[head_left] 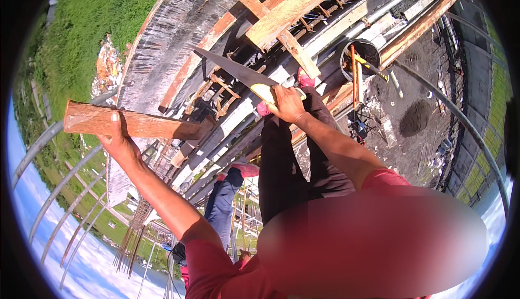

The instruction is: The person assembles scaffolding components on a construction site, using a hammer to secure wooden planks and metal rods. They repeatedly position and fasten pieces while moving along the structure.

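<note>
My left hand (120, 143) is closed around a short, thick wooden board (146, 123), with the thumb lying over its top face. The board is held out to the left, roughly level. In my right hand (288, 104) is a handsaw (230, 68), gripped by its yellow handle. Its dark blade points up and to the left, apart from the board. Beneath the saw run the timbers and reinforcing bars of a formwork beam. My legs in dark trousers (281, 158) stand on the planks there.
A black bucket (340, 55) holds a tool with a yellow and black handle (374, 68). Wooden crosspieces (309, 6) span the beam beside a curved, stained formwork panel (157, 49). Another person's leg in jeans (223, 198) is close on the left. Metal pipes (449, 106) curve along both sides.
</note>
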The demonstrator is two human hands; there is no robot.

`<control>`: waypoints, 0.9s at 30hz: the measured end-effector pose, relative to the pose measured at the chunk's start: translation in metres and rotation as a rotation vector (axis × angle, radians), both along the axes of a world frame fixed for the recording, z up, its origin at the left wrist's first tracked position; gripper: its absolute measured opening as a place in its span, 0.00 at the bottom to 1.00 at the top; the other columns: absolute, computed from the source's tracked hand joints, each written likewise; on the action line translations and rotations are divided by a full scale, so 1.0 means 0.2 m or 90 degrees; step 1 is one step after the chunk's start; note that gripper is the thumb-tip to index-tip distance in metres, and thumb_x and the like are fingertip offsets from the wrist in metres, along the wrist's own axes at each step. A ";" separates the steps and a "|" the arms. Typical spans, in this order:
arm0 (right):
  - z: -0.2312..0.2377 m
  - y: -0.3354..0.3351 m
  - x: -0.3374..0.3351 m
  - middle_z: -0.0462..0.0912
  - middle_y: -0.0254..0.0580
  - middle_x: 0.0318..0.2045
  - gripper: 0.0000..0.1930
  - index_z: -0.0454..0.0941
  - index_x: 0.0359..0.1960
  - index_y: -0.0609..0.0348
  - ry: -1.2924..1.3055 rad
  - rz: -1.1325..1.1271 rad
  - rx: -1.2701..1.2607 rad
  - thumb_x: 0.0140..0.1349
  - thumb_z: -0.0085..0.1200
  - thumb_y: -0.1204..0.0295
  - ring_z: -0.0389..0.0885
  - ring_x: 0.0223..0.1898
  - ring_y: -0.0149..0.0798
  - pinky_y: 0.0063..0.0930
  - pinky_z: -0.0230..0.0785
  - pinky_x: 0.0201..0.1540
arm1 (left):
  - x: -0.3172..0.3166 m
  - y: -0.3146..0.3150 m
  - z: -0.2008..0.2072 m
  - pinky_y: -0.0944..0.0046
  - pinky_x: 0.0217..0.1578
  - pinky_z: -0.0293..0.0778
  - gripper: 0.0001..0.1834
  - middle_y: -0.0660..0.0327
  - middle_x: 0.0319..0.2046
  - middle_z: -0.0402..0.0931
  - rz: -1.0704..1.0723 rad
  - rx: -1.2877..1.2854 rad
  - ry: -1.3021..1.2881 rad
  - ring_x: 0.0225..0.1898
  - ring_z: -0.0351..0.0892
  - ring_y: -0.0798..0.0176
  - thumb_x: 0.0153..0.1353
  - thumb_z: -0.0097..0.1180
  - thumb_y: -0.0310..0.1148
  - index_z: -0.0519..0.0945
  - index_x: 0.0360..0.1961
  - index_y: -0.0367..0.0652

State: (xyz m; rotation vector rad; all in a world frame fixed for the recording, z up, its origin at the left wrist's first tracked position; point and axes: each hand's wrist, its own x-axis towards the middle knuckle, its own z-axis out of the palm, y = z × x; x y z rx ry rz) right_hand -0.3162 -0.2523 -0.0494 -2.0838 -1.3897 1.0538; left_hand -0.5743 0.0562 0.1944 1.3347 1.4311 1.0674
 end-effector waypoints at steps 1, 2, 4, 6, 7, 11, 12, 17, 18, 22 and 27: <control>-0.07 0.06 -0.06 0.82 0.48 0.35 0.25 0.69 0.49 0.59 -0.034 0.027 -0.046 0.60 0.58 0.54 0.79 0.43 0.49 0.41 0.64 0.50 | -0.05 -0.06 0.00 0.58 0.55 0.76 0.34 0.51 0.53 0.74 -0.010 0.012 -0.006 0.50 0.78 0.59 0.61 0.65 0.26 0.63 0.65 0.33; -0.12 0.08 -0.10 0.82 0.47 0.36 0.24 0.70 0.49 0.58 -0.075 0.036 -0.058 0.60 0.59 0.54 0.78 0.46 0.48 0.40 0.64 0.51 | -0.08 -0.11 0.00 0.56 0.57 0.75 0.33 0.49 0.53 0.74 -0.005 -0.021 0.014 0.50 0.79 0.57 0.61 0.64 0.27 0.63 0.64 0.32; -0.13 0.09 -0.17 0.80 0.48 0.40 0.25 0.70 0.51 0.57 -0.207 0.051 -0.158 0.59 0.61 0.55 0.76 0.51 0.48 0.42 0.63 0.55 | -0.06 -0.22 -0.03 0.55 0.59 0.73 0.36 0.47 0.55 0.73 -0.083 -0.026 0.039 0.53 0.77 0.55 0.58 0.67 0.30 0.64 0.64 0.30; -0.01 0.02 -0.16 0.76 0.57 0.48 0.30 0.69 0.58 0.56 -0.180 0.011 -0.119 0.58 0.60 0.54 0.76 0.51 0.54 0.45 0.64 0.58 | 0.01 -0.32 -0.07 0.57 0.58 0.70 0.40 0.49 0.55 0.73 -0.141 -0.044 0.129 0.54 0.74 0.56 0.55 0.71 0.30 0.63 0.65 0.30; 0.08 0.02 -0.14 0.76 0.58 0.48 0.31 0.69 0.58 0.58 -0.086 -0.056 -0.126 0.59 0.59 0.53 0.76 0.51 0.56 0.47 0.66 0.56 | 0.07 -0.39 -0.10 0.57 0.57 0.70 0.41 0.50 0.55 0.73 -0.186 -0.066 0.153 0.54 0.74 0.57 0.54 0.71 0.30 0.63 0.65 0.31; 0.63 -0.01 0.17 0.79 0.53 0.42 0.35 0.69 0.60 0.62 0.338 -0.301 -0.044 0.64 0.54 0.44 0.80 0.48 0.49 0.42 0.73 0.51 | 0.48 -0.64 -0.20 0.58 0.55 0.72 0.45 0.52 0.54 0.74 -0.409 -0.188 0.125 0.53 0.75 0.57 0.47 0.75 0.28 0.63 0.65 0.36; 0.79 -0.04 0.28 0.80 0.50 0.42 0.36 0.69 0.61 0.62 0.488 -0.375 -0.008 0.64 0.53 0.42 0.80 0.47 0.44 0.38 0.73 0.50 | 0.59 -0.75 -0.19 0.56 0.56 0.72 0.48 0.52 0.55 0.73 -0.476 -0.255 0.103 0.54 0.76 0.55 0.44 0.75 0.27 0.62 0.66 0.37; 1.38 -0.31 0.65 0.71 0.50 0.59 0.45 0.59 0.69 0.61 0.380 -0.330 0.151 0.58 0.63 0.45 0.70 0.62 0.40 0.35 0.70 0.58 | 1.15 -1.19 -0.15 0.45 0.51 0.71 0.43 0.50 0.47 0.72 -0.670 0.028 0.132 0.50 0.73 0.41 0.39 0.75 0.29 0.69 0.59 0.45; 1.43 -0.34 0.67 0.72 0.47 0.58 0.47 0.62 0.67 0.58 0.185 -0.332 0.113 0.48 0.73 0.52 0.72 0.60 0.42 0.37 0.69 0.59 | 1.23 -1.24 -0.15 0.46 0.50 0.71 0.43 0.51 0.47 0.72 -0.685 0.067 0.101 0.51 0.73 0.42 0.39 0.75 0.29 0.69 0.60 0.47; 1.40 -0.36 0.76 0.75 0.44 0.50 0.34 0.67 0.58 0.66 0.055 -0.452 0.069 0.53 0.70 0.65 0.75 0.52 0.38 0.33 0.68 0.58 | 1.30 -1.37 -0.21 0.43 0.60 0.67 0.50 0.47 0.59 0.66 -0.684 -0.046 0.090 0.62 0.67 0.40 0.41 0.75 0.37 0.64 0.68 0.53; 1.35 -0.42 0.90 0.73 0.45 0.53 0.34 0.68 0.60 0.66 -0.071 -0.369 0.012 0.56 0.70 0.62 0.72 0.55 0.39 0.35 0.66 0.60 | 0.65 -1.35 -0.67 0.53 0.55 0.74 0.45 0.46 0.59 0.71 -0.260 -0.294 0.190 0.56 0.77 0.50 0.55 0.68 0.55 0.65 0.67 0.40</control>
